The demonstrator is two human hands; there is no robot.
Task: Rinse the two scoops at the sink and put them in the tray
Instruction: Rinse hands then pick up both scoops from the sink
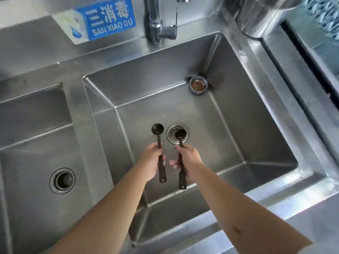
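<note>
at centre frame, over the stainless steel sink basin (238, 136): left hand (151, 162) with fingers curled round the handle of one long black plastic scoop (159, 143), bowl pointing up-frame, just left of the round metal drain strainer (172, 133). beside it, right hand (189, 162) gripping a second black scoop (180, 142) the same way, bowl over the strainer. scoops near each other, not touching. chrome faucet (156, 21) at upper centre; blue sign (108, 17) at upper left.

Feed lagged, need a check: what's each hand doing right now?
Left hand: grips the left scoop by its handle.
Right hand: grips the right scoop by its handle.
</note>
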